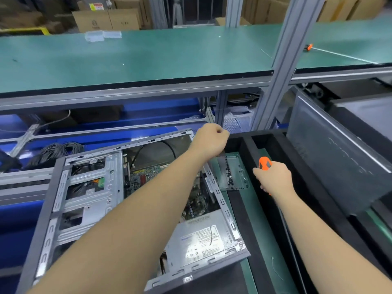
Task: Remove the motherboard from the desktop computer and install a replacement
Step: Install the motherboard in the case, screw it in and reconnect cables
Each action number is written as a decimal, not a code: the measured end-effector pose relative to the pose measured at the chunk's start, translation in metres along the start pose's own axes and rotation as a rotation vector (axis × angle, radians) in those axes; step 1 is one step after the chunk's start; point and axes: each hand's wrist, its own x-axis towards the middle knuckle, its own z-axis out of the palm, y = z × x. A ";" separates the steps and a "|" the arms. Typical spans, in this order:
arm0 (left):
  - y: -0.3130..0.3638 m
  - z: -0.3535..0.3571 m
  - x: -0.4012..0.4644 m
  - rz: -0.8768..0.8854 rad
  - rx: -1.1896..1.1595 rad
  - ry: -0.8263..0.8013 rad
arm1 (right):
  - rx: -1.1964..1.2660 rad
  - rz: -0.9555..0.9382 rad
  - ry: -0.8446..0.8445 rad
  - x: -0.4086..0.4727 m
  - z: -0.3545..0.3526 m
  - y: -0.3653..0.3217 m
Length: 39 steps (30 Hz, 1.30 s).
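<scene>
- Head view puts your left hand (209, 141) past the far edge of the open grey metal desktop computer case (89, 200), its fingers (220, 131) clenched into a fist; whether a screw is pinched inside it, you cannot tell from here.
- Your right hand (273, 179) has its fingers curled round the orange-handled screwdriver (264, 163); the shaft is hidden below the palm.
- The green motherboard (148, 177) sits inside the case, under your left forearm, with the silver power supply box (201, 240) nearer you.
- If your left fist does hold a screw, it could fall short of the clear plastic tray of small black screws (232, 172), which lies just below and to the right of those fingers, between your two hands. A loose screw could roll into the case or the black foam channel (246, 149) beside the tray.
- Your left forearm crosses low over the board; dropping the elbow could press on components or catch the black cable (169, 145) looping near your wrist.
- The screwdriver tip is out of sight, so swinging that hand towards the case may scrape the tray or knock it off the green desk (250, 209).
- The case looks tilted on its support; leaning on it might shift it.
</scene>
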 end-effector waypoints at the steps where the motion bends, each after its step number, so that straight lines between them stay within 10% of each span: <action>1: -0.006 -0.010 -0.004 0.107 0.204 0.062 | -0.018 0.019 -0.009 0.005 0.003 0.000; 12: -0.151 -0.010 -0.057 0.230 1.097 -0.187 | -0.197 0.223 -0.140 0.050 0.049 0.033; 26: -0.168 -0.019 -0.052 0.123 0.761 -0.307 | -0.213 0.120 -0.130 0.070 0.074 0.033; 39: -0.149 -0.090 -0.045 0.199 0.760 0.192 | -0.121 0.144 -0.145 0.059 0.071 0.030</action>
